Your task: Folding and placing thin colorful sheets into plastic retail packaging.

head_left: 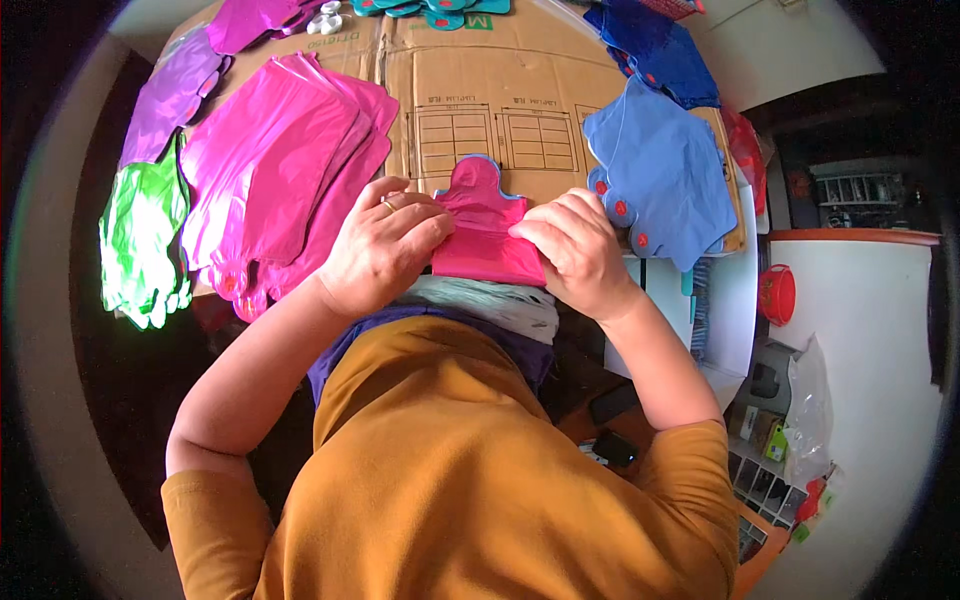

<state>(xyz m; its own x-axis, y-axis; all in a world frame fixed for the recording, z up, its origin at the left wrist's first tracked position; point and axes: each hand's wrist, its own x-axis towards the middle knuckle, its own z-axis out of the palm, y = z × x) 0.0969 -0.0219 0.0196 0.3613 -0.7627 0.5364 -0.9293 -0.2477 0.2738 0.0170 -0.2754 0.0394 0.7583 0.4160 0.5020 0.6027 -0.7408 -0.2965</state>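
A folded pink cloth piece (487, 258), thin and shiny, lies at the near edge of the cardboard (440, 75). Its far end is a rounded tab with thin blue edging. My left hand (385, 245) grips the left side of the cloth, fingers curled and a ring on one of them. On the opposite side, my right hand (580, 250) pinches the cloth between thumb and fingers. Creases run across it between the two hands. Left of my left hand is a stack of larger pink cloth pieces (285, 160).
Light blue pieces (665, 165) with red round spots lie at the right, dark blue ones (660, 60) beyond. Purple (175, 100) and green pieces (145, 235) hang over the left edge. Teal pieces (430, 8) lie at the back. A red basket (777, 295) is further right.
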